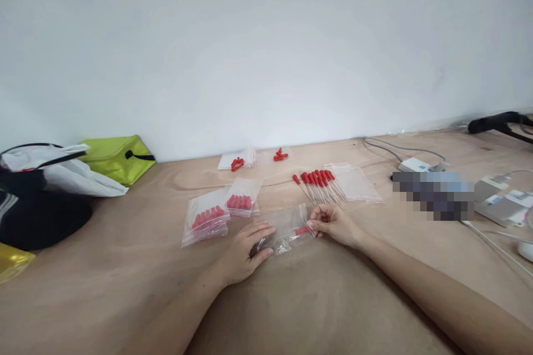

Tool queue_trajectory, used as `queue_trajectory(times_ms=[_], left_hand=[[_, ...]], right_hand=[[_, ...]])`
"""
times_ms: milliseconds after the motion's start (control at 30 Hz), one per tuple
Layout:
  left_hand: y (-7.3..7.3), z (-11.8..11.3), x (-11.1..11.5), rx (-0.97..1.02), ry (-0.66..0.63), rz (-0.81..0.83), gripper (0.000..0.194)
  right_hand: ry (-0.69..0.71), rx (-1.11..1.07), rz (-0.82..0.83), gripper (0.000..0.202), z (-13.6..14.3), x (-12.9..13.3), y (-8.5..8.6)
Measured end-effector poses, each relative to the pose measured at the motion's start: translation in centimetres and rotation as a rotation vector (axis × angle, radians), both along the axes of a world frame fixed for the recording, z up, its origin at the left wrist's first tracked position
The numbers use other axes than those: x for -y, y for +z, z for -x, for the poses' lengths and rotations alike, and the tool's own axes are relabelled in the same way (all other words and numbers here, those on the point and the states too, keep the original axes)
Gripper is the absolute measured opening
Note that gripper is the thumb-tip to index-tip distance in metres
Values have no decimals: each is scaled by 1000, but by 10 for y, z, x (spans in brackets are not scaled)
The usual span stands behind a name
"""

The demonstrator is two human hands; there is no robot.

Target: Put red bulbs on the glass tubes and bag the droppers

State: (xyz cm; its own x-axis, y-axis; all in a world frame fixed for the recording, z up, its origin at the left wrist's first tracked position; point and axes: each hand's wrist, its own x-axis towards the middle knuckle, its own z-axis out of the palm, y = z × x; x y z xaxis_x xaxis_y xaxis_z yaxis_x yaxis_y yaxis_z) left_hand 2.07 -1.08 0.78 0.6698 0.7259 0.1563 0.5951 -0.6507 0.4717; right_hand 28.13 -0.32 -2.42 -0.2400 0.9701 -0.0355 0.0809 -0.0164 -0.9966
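A clear plastic bag lies between my hands. My left hand grips its left end, thumb and fingers bent round the film. At the bag's opening, my right hand pinches a red-tipped stick, whose red end is at the bag's mouth. Beyond my right hand, several red-tipped sticks with pale shafts lie fanned out beside a flat clear bag. Filled bags with red tips showing lie in a stack and in another pile beyond my left hand.
Two bags with red pieces lie near the wall. At the left are a lime-green bag, white cloth and a black item. White adapters, cables and a blurred-out object are at the right.
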Motion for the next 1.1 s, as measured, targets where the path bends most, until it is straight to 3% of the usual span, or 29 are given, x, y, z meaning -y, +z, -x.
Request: queue_trajectory(times_ms=[67, 200, 267, 333, 433, 533, 600, 900, 1100], left_hand=[[0, 0, 0, 11, 1, 25, 31], [2, 0, 1, 31, 1, 60, 22], [3, -1, 1, 36, 4, 73, 16], [4, -1, 1, 44, 7, 84, 9], [4, -2, 0, 51, 12, 91, 5], [2, -2, -1, 58, 19, 88, 6], [0, -2, -1, 64, 17, 85, 6], [-2, -1, -1, 57, -6, 68, 17], [-1, -1, -1, 42, 1, 62, 20]], right_hand=[[-1, 52, -35, 35, 3, 1, -1], [132, 82, -99, 36, 2, 5, 3], [108, 104, -87, 36, -2, 2, 7], [-15, 211, -126, 35, -8, -7, 12], [-290, 555, -209, 23, -17, -29, 24], [-489, 917, -151, 19, -20, -50, 34], [-528, 1033, -85, 20, -20, -60, 38], [-479, 1008, -45, 17, -21, -78, 33], [-471, 890, -106, 26, -36, -65, 44]])
